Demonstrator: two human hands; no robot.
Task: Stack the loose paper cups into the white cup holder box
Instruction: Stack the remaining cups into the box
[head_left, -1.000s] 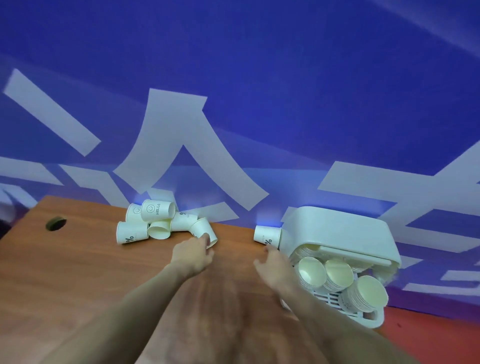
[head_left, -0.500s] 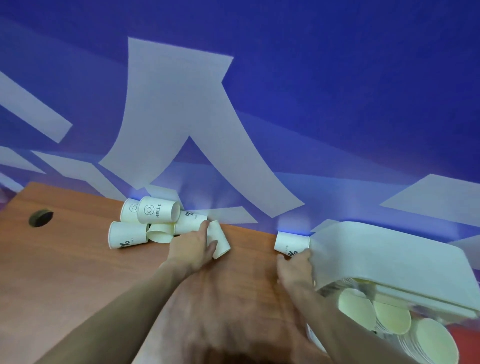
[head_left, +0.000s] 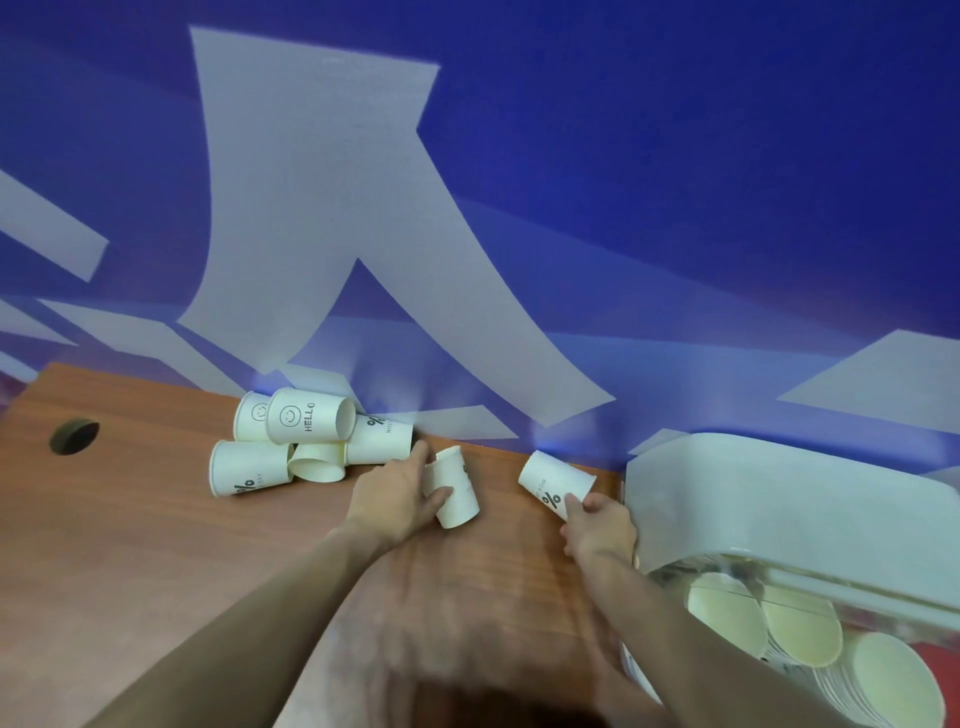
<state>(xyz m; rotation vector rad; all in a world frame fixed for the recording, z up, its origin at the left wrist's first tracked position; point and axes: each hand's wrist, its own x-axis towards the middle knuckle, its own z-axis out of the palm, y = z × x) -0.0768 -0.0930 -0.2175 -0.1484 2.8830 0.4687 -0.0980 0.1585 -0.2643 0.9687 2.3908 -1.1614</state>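
Observation:
A heap of several white paper cups (head_left: 306, 441) lies on its side at the back of the wooden table (head_left: 156, 545). My left hand (head_left: 395, 493) grips one loose cup (head_left: 454, 488) just right of the heap. My right hand (head_left: 597, 525) pinches the rim of another cup (head_left: 553, 480) printed with a percent sign, lifted off the table beside the white cup holder box (head_left: 779, 504). The box lies at the right, and stacks of nested cups (head_left: 800, 623) show in its open front.
A round cable hole (head_left: 74, 435) sits in the table's far left corner. A blue wall with pale shapes (head_left: 467, 208) rises right behind the table. The box overhangs the table's right edge, above a red floor (head_left: 935, 649).
My left hand has pulled its cup away from the heap and closed round it. My right hand has taken hold of the cup by the box and tilted it up.

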